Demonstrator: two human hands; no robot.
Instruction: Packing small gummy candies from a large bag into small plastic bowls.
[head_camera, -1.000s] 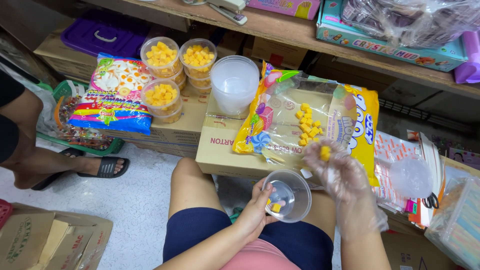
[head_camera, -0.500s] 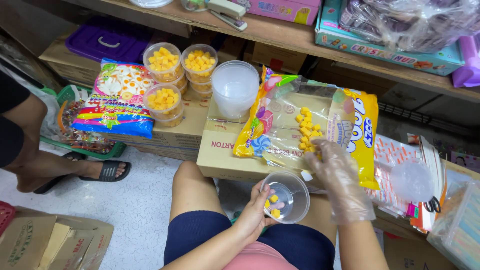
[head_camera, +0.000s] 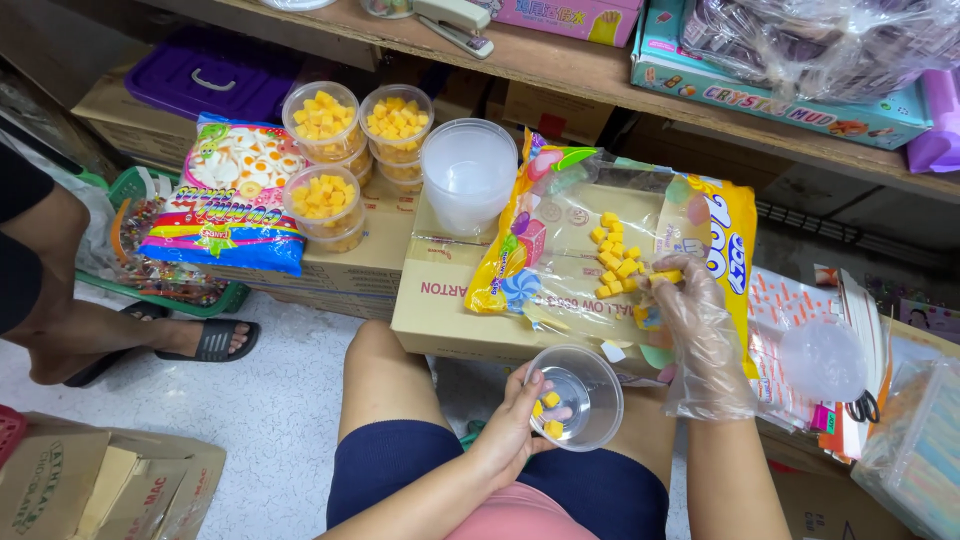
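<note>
My left hand (head_camera: 512, 430) holds a small clear plastic cup (head_camera: 580, 397) over my lap, with a few yellow candy cubes lying in it. My right hand (head_camera: 695, 320), in a thin clear plastic glove, reaches into an opened yellow candy bag (head_camera: 560, 250) lying on a cardboard carton (head_camera: 440, 300). Its fingertips pinch yellow cubes (head_camera: 612, 262) at the edge of the loose pile inside the bag.
Three filled cups of yellow cubes (head_camera: 325, 200) and a stack of empty clear cups (head_camera: 468, 175) stand behind the carton. A colourful sweets bag (head_camera: 228, 195) lies to the left. Another person's sandalled foot (head_camera: 190, 338) rests on the floor. A wooden shelf (head_camera: 560, 60) runs above.
My gloved right hand moved from above the cup back up into the candy bag. More cubes now lie in the cup.
</note>
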